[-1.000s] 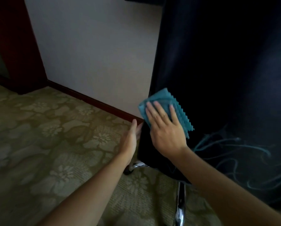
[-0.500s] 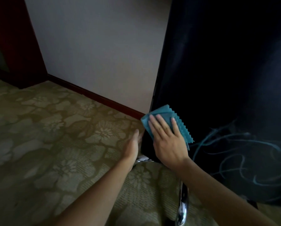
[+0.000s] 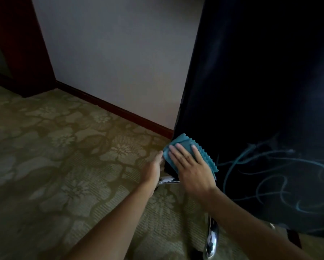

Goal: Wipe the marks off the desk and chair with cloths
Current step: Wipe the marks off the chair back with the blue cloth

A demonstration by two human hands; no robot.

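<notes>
Right hand (image 3: 192, 170) lies flat, fingers spread, pressing a teal cloth (image 3: 185, 153) onto the chair (image 3: 251, 109) back's lower left corner; cloth's long axis runs up-left to down-right. Left hand (image 3: 153, 170), fingers together, touches chair's left edge beside cloth. Teal marks (image 3: 273, 177) right of cloth.

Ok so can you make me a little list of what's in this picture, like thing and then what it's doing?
right hand: flat on the cloth, pressing it to the chair
cloth: teal, zigzag edge, at the chair's left edge
left hand: on the chair's edge, beside the cloth
chair: dark back, facing us
marks: pale blue scribbles, right of the cloth
floor: flowery carpet
</notes>
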